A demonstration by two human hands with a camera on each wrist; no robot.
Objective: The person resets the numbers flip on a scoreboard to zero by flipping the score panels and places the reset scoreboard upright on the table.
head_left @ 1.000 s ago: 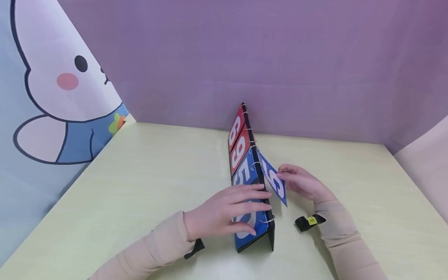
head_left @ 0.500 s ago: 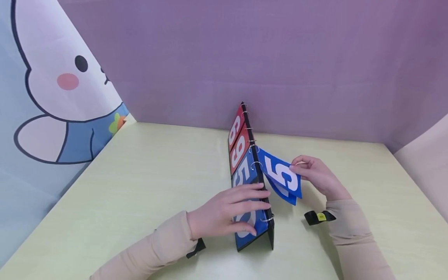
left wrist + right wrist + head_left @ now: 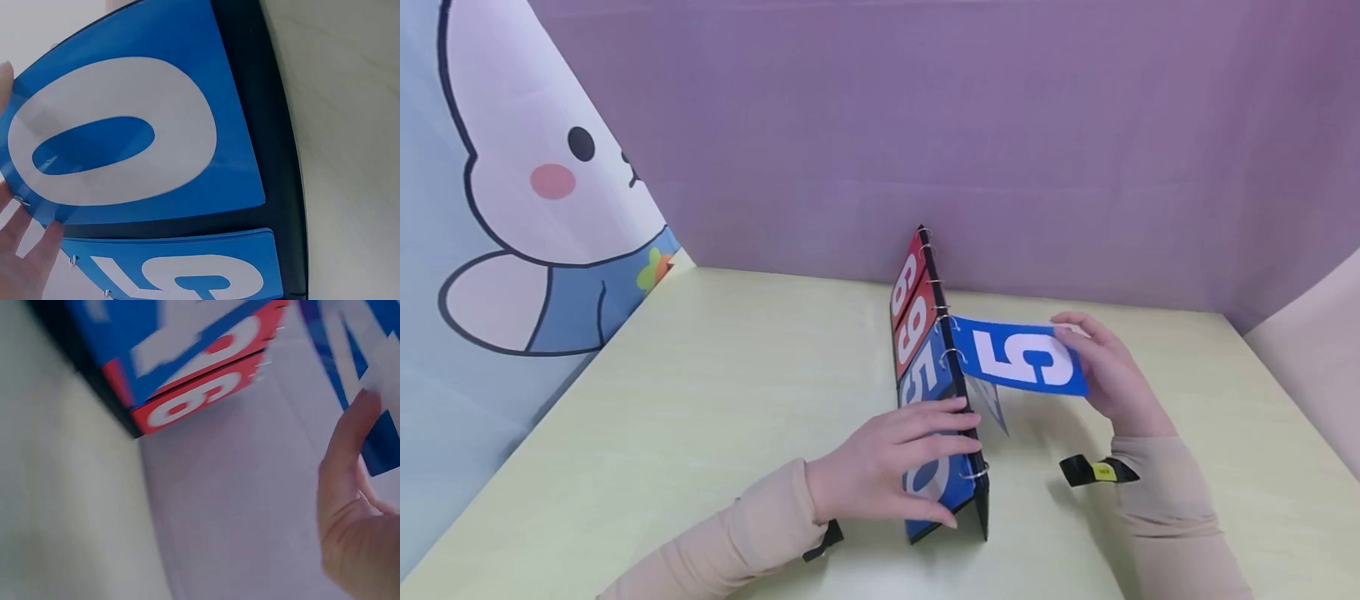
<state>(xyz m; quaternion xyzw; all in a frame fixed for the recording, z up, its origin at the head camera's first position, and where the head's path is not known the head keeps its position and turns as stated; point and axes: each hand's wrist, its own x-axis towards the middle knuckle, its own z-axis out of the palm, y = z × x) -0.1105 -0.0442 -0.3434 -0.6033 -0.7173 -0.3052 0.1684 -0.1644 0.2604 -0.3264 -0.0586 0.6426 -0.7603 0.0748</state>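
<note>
A tent-shaped flip scoreboard point(image 3: 957, 383) stands on the table with its ringed ridge running away from me. Red number cards point(image 3: 913, 325) hang at its far end and blue ones at the near end. My left hand point(image 3: 880, 467) lies across the near blue card with extended fingers reaching the ridge. That card shows a 0 point(image 3: 187, 131) in the left wrist view. On the other side, my right hand point(image 3: 1116, 379) pinches the free end of a blue 5 card point(image 3: 1030, 354), lifted nearly flat from its rings. In the right wrist view, its thumb point(image 3: 353, 431) presses the card's underside.
A purple cloth backdrop point(image 3: 820, 133) rises behind the pale table point(image 3: 760, 358). At the left is a panel with a cartoon character point(image 3: 512, 192). Black straps hang by both wrists, the right one point(image 3: 1097, 472) with a yellow label.
My right hand has moved right and slightly up, swinging the blue 5 card out from the ridge; another card has dropped away beneath it. The left hand stays on the scoreboard, its thumb slightly lower.
</note>
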